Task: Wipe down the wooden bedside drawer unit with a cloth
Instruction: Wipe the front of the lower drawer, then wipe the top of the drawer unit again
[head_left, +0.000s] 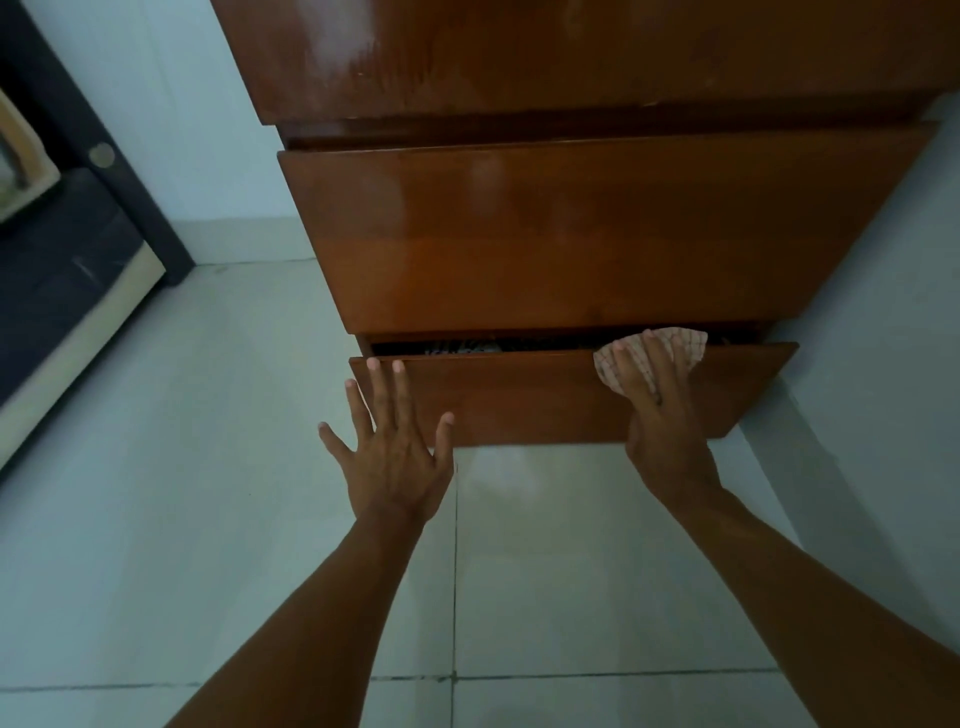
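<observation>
The wooden drawer unit (571, 234) fills the upper middle and right of the frame, seen from above, standing on the pale tiled floor (208, 519) with a dark bed (62, 270) at the far left. Its bottom drawer (519, 400) is pulled slightly out, and something striped shows in the gap.

The right hand (660, 415) lies flat on the checked cloth (685, 345), pressing it against the upper right edge of that drawer front with its fingers stretched out rather than clenched. The left hand (395, 447) is spread and released, holding nothing, with its fingertips at the drawer's left front. Whether they touch the wood I cannot tell.

The wiping looks to be on this lowest drawer. The risk, as I judge it, is that pressure on the front slides the drawer shut, trapping the cloth or the fingertips in the gap. Because the cloth is only pressed and not gripped, it could also slip into the drawer.
</observation>
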